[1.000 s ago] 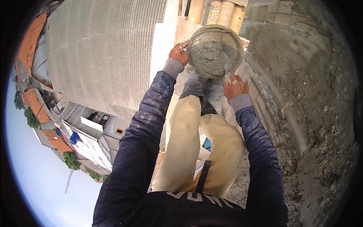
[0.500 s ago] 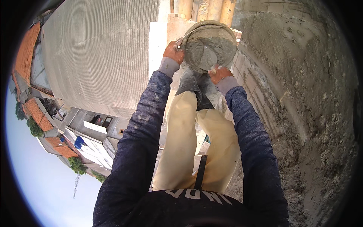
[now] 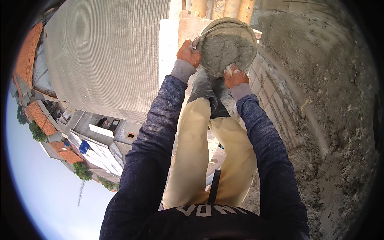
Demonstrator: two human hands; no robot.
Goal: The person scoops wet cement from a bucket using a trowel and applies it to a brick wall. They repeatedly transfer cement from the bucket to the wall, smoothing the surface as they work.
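My left hand (image 3: 189, 53) is closed on the wire handle of a mortar-crusted bucket (image 3: 250, 40), at its left side. Wet grey mortar (image 3: 224, 49) lies inside the bucket. My right hand (image 3: 234, 76) is closed round a pale tool handle at the bucket's lower rim; the tool's working end cannot be made out in the mortar. Beneath the bucket are my legs in cream trousers (image 3: 192, 144) with dark grey lower parts.
A grey rough plastered wall (image 3: 320, 100) runs down the right. Yellowish tubes or planks (image 3: 220, 8) are at the top. At left, a corrugated grey roof (image 3: 100, 60) spreads below, with orange tiled roofs (image 3: 28, 56), trees and a distant crane.
My right hand has moved left and up to the bucket's rim. A tool blade seen in the mortar half a second ago is now indistinct. The bucket sits slightly higher in view.
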